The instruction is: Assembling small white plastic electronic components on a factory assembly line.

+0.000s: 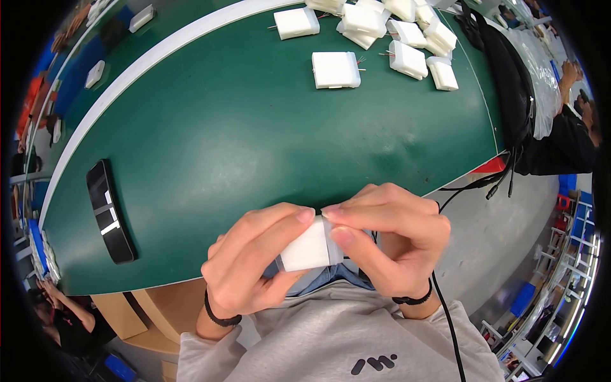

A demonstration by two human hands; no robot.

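Between my two hands, just off the table's near edge, is a small white box-shaped plastic case (305, 249) with a paler, translucent end on its right. My left hand (249, 254) is closed round the left part of the case, fingertips over its far edge. At the pale end, my right hand (393, 237) grips with thumb and forefinger close together. The fingers cover much of the case, so its far side and underside are hidden.
Several similar white cases (335, 70), some with thin wires, lie at the far side of the green table (210, 146). A black phone (111, 211) lies at the left. A black bag (509, 83) and cables are at the right. Cardboard boxes (153, 312) stand below the near edge.
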